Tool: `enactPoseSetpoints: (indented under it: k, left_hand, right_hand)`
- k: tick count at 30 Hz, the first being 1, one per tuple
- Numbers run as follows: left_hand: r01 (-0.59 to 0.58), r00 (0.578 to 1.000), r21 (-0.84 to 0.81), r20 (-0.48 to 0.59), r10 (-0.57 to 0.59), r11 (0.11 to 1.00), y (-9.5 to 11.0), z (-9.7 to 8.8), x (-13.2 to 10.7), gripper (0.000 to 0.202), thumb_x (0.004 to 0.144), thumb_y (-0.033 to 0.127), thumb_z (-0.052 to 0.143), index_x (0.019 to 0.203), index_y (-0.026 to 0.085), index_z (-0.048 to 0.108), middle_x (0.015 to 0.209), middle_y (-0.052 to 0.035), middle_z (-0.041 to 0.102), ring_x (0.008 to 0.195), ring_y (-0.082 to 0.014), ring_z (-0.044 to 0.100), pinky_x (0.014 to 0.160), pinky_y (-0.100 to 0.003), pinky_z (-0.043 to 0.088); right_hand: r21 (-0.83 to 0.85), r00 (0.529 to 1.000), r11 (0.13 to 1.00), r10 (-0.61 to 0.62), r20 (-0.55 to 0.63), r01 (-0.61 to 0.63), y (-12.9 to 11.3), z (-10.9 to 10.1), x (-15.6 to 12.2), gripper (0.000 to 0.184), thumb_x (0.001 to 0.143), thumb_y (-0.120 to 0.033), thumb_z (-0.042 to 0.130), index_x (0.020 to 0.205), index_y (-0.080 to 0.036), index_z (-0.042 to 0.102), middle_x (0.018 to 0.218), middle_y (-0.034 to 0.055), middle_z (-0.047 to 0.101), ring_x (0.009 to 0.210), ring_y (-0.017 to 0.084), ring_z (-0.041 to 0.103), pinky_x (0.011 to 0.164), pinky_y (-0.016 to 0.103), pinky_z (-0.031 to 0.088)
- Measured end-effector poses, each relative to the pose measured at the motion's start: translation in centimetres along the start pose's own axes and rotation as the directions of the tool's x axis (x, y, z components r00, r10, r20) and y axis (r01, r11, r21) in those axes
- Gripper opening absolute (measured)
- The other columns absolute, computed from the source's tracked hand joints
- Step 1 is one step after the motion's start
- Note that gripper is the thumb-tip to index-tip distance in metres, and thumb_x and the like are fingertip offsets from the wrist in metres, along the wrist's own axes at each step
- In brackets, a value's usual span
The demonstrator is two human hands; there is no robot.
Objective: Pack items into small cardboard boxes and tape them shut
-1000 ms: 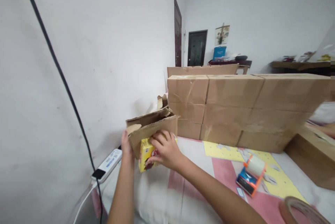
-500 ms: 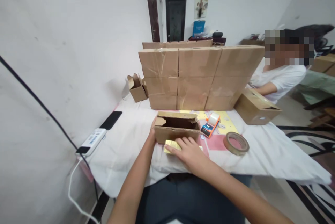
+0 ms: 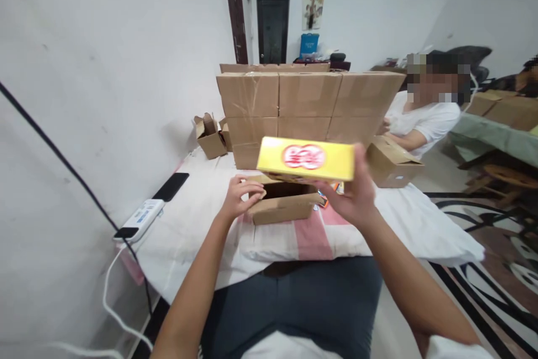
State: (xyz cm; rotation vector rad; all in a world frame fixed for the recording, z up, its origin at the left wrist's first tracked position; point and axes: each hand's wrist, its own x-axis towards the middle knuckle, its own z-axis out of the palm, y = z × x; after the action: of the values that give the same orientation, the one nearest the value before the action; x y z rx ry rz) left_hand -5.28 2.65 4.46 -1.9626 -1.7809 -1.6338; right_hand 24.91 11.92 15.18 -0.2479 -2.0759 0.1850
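My right hand (image 3: 357, 196) grips a yellow box (image 3: 271, 157) with a red and white emblem by its right end, thumb underneath. It holds this box up in the air, tilted, over the open cardboard box (image 3: 286, 212) on the table. My left hand (image 3: 240, 197) is at the cardboard box's left end, with thumb and fingers closed on a flap there. The inside of the cardboard box looks dark. An orange and blue tape dispenser (image 3: 323, 199) shows only in part behind the cardboard box and my right hand.
Taped cartons (image 3: 309, 93) form a wall at the table's back. Small open boxes (image 3: 210, 143) stand left of it, a closed carton (image 3: 393, 166) right. A phone (image 3: 174, 186) and a white power strip (image 3: 143, 219) lie at left. A person (image 3: 428, 124) sits at back right.
My right hand has lifted the yellow box from the table in front of the cardboard box to above it. My left hand has moved up to the flap. The view has shifted slightly.
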Motion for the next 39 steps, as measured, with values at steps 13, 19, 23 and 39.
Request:
enactPoseSetpoints:
  k: [13,19,23,39]
  left_hand:
    - [-0.277,0.911,0.508,0.41,0.053,0.816,1.7,-1.8,0.6,0.048,0.088,0.059,0.055,0.125,0.03,0.066,0.15,-0.011,0.05,0.15,-0.0437,0.013,0.111,-0.064,0.018]
    - [-0.274,0.891,0.603,0.452,-0.038,0.749,1.1,-0.5,2.2,0.045,0.094,0.058,0.046,0.121,0.032,0.069,0.154,-0.0071,0.044,0.147,-0.0382,0.022,0.112,-0.059,0.021]
    - [-0.222,0.911,0.676,0.401,-0.098,0.702,1.0,0.6,3.7,0.047,0.092,0.058,0.047,0.117,0.028,0.072,0.141,-0.0117,0.052,0.131,-0.0379,0.038,0.102,-0.056,0.031]
    - [-0.053,0.887,0.693,0.363,-0.284,0.719,2.5,0.9,5.2,0.088,0.085,0.079,0.039,0.153,0.023,0.037,0.141,-0.0187,0.05,0.124,-0.039,0.045,0.103,-0.051,0.028]
  right_hand:
    - [0.027,0.955,0.997,-0.071,0.287,0.066,2.4,3.1,0.2,0.067,0.099,-0.027,0.05,0.159,-0.034,0.021,0.135,0.0132,0.052,0.121,0.027,0.058,0.097,0.043,0.054]
    - [-0.017,0.898,0.999,0.051,0.436,-0.049,3.6,3.8,0.5,0.074,0.096,-0.02,0.048,0.16,-0.036,0.014,0.134,0.0109,0.052,0.118,0.029,0.059,0.095,0.045,0.054]
    - [-0.129,0.863,0.991,0.096,0.496,-0.036,3.8,4.8,1.2,0.072,0.096,-0.02,0.045,0.159,-0.035,0.016,0.129,0.0108,0.053,0.11,0.029,0.062,0.087,0.042,0.056]
    - [-0.333,0.76,0.941,0.17,0.627,0.064,4.6,5.9,2.1,0.07,0.094,-0.017,0.046,0.157,-0.037,0.024,0.127,0.01,0.056,0.102,0.026,0.062,0.075,0.031,0.048]
